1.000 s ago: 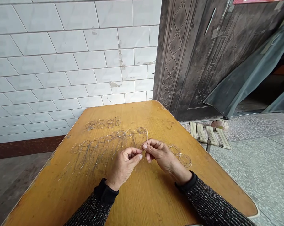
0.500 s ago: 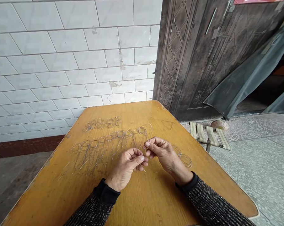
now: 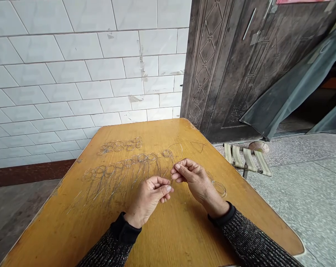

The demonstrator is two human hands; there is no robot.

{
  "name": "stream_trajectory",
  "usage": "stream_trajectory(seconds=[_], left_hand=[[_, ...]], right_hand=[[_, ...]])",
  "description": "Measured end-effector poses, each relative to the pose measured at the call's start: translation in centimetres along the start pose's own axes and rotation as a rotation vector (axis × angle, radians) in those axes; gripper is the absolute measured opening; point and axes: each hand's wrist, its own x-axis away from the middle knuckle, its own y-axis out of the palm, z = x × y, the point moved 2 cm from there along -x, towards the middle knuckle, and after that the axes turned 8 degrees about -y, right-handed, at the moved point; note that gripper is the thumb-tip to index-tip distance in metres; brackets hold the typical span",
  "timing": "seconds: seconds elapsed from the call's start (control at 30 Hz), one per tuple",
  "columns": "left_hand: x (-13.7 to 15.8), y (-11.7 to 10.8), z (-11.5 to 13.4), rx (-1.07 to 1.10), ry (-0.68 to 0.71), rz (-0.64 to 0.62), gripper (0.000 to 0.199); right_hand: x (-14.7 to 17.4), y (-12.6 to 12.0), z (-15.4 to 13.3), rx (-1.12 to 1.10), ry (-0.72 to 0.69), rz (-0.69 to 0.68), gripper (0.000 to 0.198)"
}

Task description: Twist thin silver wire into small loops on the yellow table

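Over the middle of the yellow wooden table, my left hand pinches a thin wire between thumb and fingers; a short end pokes out below. My right hand pinches the same wire a little higher and to the right, the two hands slightly apart. A long strand rises behind my right fingers and curves over the table. Looped wire pieces with long tails lie in a row beyond and left of my hands. More wire coils lie partly behind my right wrist.
A second row of wire loops lies farther back, and a bent wire rests at the far right. White tiled wall and a dark carved door stand behind. A strapped folding stool is right of the table.
My right hand has shifted slightly up and away from my left, so the wire between them shows more. The curved strand behind has swung a little to the right.
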Motion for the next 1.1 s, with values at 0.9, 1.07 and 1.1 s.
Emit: stream_trajectory(seconds=[0.9, 1.07, 1.1], left_hand=[[0.1, -0.2, -0.1, -0.229, 0.109, -0.014, 0.017], [0.2, -0.1, -0.1, -0.288, 0.129, -0.061, 0.014], [0.3, -0.1, 0.0, -0.311, 0.145, -0.063, 0.012]], right_hand=[[-0.7, -0.8, -0.1, -0.046, 0.030, -0.024, 0.026], [-0.8, -1.1, 0.0, -0.060, 0.027, -0.013, 0.026], [-0.8, -1.1, 0.0, -0.056, 0.026, -0.013, 0.026]])
